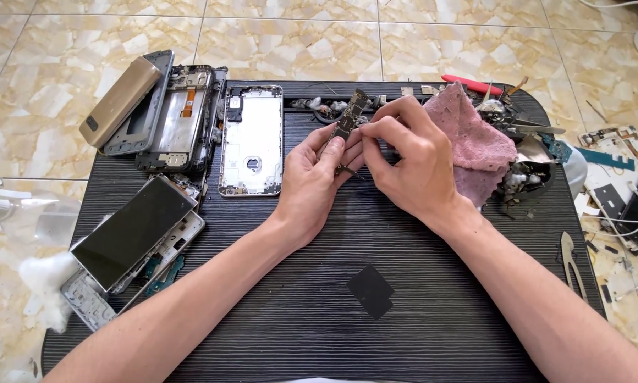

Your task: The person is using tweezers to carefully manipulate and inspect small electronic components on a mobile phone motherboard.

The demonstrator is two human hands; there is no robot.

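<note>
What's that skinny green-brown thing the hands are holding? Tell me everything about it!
It is a narrow circuit board, dark with tiny metal parts on it. It is tilted, top end pointing away, above the black tray. The left hand grips its lower part; the right hand pinches its side.

- Black ribbed table on tiled floor
- Carries: silver phone frame, stacked phone housings, dark screen panel, pink cloth, black square pad

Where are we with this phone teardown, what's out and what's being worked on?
Done: a silver phone shell lies stripped on the black tray. In hand: the left hand holds a narrow circuit board while the right hand pinches at it. Left: stacked phone parts lie untouched.
</note>
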